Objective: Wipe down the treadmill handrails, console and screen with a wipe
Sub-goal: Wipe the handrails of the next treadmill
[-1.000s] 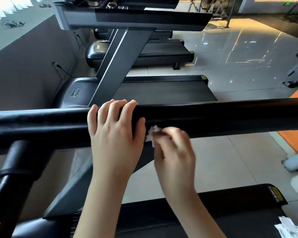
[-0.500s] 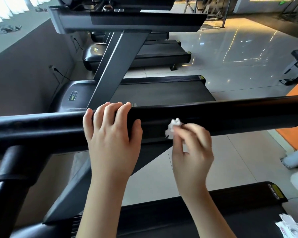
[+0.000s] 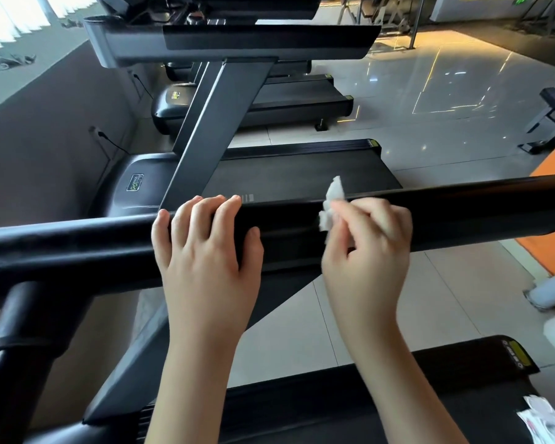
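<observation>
A thick black handrail (image 3: pixel 462 213) runs across the view from left to right. My left hand (image 3: pixel 205 251) lies over its top, fingers curled across the far side and thumb on the near face. My right hand (image 3: pixel 366 251) pinches a small crumpled white wipe (image 3: pixel 332 203) and presses it against the rail's upper near face, just right of the left hand. The wipe's top corner sticks up above the rail. A black upright post (image 3: pixel 16 331) joins the rail at lower left.
Neighbouring treadmills (image 3: pixel 302 174) stand beyond the rail, one with a grey console (image 3: pixel 237 43) on a slanted grey column. My own treadmill's deck (image 3: pixel 366 395) is below, with a white packet (image 3: pixel 548 421) at lower right. A grey wall runs along the left; glossy tiled floor lies to the right.
My right hand has slid the wipe rightward and upward along the rail, away from the left hand. The left hand has kept its hold on the rail.
</observation>
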The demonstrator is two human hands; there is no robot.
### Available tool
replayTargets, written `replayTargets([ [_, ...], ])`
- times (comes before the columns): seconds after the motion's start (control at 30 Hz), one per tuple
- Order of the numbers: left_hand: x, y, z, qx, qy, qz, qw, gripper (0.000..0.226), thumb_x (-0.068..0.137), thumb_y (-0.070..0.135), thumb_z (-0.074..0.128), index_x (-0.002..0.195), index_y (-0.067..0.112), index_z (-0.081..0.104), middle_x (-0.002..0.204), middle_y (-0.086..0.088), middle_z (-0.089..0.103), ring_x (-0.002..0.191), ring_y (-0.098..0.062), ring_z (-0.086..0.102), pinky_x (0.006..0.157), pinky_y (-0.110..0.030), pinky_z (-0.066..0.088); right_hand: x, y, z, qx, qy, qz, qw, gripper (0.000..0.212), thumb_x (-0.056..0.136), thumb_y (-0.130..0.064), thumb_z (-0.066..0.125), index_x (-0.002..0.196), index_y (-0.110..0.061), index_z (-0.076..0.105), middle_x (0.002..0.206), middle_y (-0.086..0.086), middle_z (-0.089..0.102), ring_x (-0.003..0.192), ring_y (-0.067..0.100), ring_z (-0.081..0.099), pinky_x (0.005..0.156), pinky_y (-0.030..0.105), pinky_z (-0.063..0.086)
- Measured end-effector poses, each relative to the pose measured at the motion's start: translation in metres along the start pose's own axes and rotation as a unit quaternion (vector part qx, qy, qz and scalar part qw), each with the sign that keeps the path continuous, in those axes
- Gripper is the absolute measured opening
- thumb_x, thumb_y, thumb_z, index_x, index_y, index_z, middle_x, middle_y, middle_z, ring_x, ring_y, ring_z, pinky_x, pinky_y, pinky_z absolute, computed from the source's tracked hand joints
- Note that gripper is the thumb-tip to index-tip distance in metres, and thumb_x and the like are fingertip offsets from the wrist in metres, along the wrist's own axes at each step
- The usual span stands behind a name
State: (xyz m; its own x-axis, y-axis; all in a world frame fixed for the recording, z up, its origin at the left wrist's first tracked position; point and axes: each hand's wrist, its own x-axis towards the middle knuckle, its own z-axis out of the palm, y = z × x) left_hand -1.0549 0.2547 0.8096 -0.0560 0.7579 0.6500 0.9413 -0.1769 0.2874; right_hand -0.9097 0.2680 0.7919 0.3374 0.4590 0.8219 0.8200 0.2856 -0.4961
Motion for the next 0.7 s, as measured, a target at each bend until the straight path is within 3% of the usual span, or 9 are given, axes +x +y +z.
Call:
replayTargets([
  [0.13, 0.000, 0.000, 0.001, 0.002, 0.007, -0.001, 1.000, 0.039, 0.089, 0.031, 0.049, 0.117, 0.008, 0.064, 0.115, -0.008, 0.063, 0.116, -0.034, 0.053, 0.110, -0.048, 0.021, -0.003, 0.009, -0.006, -0.012, -0.035, -0.072, 0.997, 0.017, 0.087, -0.002, 0.060, 0.088, -0.010, 0.075, 0.081, 0.002, 0.067, 0.079, 0.025, 0.051, 0.069, 0.035, 0.045],
  [0.27, 0.000, 0.001, 0.002, 0.002, 0.011, -0.004, 1.000, 0.039, 0.090, 0.031, 0.048, 0.116, 0.008, 0.064, 0.115, -0.008, 0.063, 0.116, -0.033, 0.052, 0.110, -0.048, 0.021, 0.004, 0.026, -0.011, -0.018, 0.034, 0.016, 0.999, 0.014, 0.087, 0.001, 0.062, 0.090, -0.005, 0.075, 0.083, 0.007, 0.066, 0.075, 0.026, 0.052, 0.069, 0.027, 0.043],
  [0.47, 0.000, 0.002, 0.003, 0.004, 0.011, -0.007, 1.000, 0.039, 0.089, 0.031, 0.047, 0.116, 0.008, 0.063, 0.116, -0.009, 0.062, 0.117, -0.034, 0.052, 0.110, -0.049, 0.021, -0.048, 0.015, -0.007, 0.060, -0.048, -0.026, 0.997, 0.014, 0.090, 0.001, 0.062, 0.084, -0.003, 0.074, 0.092, 0.009, 0.065, 0.080, 0.021, 0.063, 0.075, 0.023, 0.051],
  [0.6, 0.000, 0.000, 0.003, 0.002, 0.011, -0.004, 1.000, 0.039, 0.090, 0.032, 0.046, 0.118, 0.008, 0.062, 0.117, -0.009, 0.062, 0.118, -0.031, 0.049, 0.111, -0.046, 0.018, -0.049, 0.041, -0.006, 0.056, 0.005, 0.049, 0.997, 0.014, 0.082, 0.015, 0.067, 0.077, 0.002, 0.070, 0.093, 0.011, 0.060, 0.085, 0.018, 0.062, 0.081, 0.020, 0.049],
  [0.7, -0.001, 0.001, 0.004, 0.000, 0.012, -0.006, 1.000, 0.039, 0.090, 0.032, 0.047, 0.117, 0.008, 0.062, 0.118, -0.009, 0.062, 0.118, -0.029, 0.046, 0.111, -0.046, 0.018, -0.059, 0.038, -0.001, 0.072, 0.011, 0.080, 0.994, 0.016, 0.089, 0.006, 0.061, 0.076, 0.001, 0.068, 0.092, 0.006, 0.059, 0.082, 0.023, 0.063, 0.077, 0.022, 0.050],
])
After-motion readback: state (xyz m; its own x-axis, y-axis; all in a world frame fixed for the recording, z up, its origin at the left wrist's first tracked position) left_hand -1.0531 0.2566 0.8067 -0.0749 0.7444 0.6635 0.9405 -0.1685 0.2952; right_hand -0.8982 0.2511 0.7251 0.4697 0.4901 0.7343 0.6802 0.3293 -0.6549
